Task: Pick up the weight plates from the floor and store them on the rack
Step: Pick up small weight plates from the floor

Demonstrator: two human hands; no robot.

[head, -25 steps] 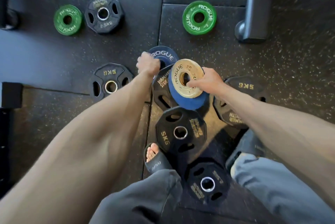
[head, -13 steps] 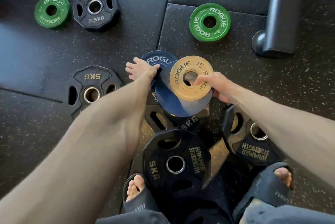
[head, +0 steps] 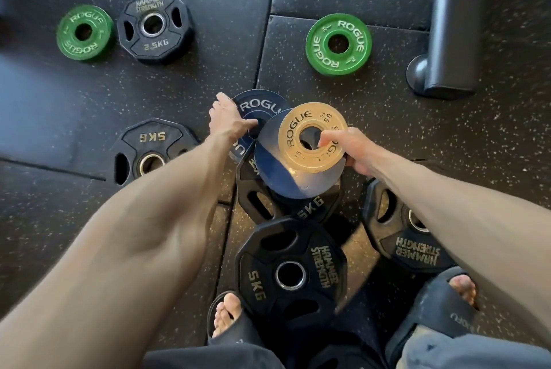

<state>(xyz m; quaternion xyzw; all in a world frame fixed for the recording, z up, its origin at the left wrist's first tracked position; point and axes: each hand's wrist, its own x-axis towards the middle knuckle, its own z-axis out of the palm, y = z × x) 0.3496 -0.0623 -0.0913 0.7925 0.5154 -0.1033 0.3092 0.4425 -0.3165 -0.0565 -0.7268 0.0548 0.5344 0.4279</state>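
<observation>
My right hand (head: 353, 153) grips a small stack: a tan Rogue plate (head: 295, 125) on top of a blue plate (head: 280, 171), thumb through the centre hole, held just above a black 5 kg plate (head: 310, 209) on the floor. My left hand (head: 228, 121) closes on the left edge of another dark blue Rogue plate (head: 259, 106) lying beside the stack. Several more plates lie around: two green Rogue plates (head: 338, 44) (head: 84, 32), a black 2.5 kg plate (head: 153, 27) and black 5 kg plates (head: 153, 148) (head: 290, 274) (head: 408, 234).
A dark steel rack foot (head: 447, 28) runs down from the top right and ends on the rubber floor. My feet in dark slides (head: 229, 318) (head: 447, 306) stand at the bottom, close to the nearest 5 kg plates. No rack pegs are in view.
The view has shifted, with the plates sliding down and right in frame. My right hand keeps the tan and blue stack. My left hand's fingers have closed onto the dark blue plate's edge.
</observation>
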